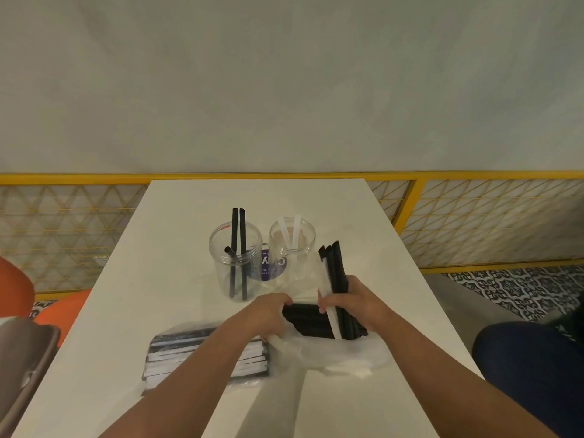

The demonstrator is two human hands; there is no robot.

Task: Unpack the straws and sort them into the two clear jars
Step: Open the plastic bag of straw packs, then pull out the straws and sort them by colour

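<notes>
Two clear jars stand mid-table. The left jar [235, 263] holds three black straws; the right jar [292, 245] holds two white straws. My right hand [357, 306] grips a bunch of straws [335, 273], several black and one white, tilted up and away from me. My left hand [268, 314] holds the open end of a clear plastic bag [331, 352], with more black straws [303, 317] lying between my two hands. A clear pack of black and white straws [177, 358] lies under my left forearm.
The white table [177, 216] is long and narrow, with its far edge at a yellow mesh railing [474, 222]. An orange seat [19, 286] and a grey chair [22, 358] sit at the left. A purple label [268, 263] shows between the jars.
</notes>
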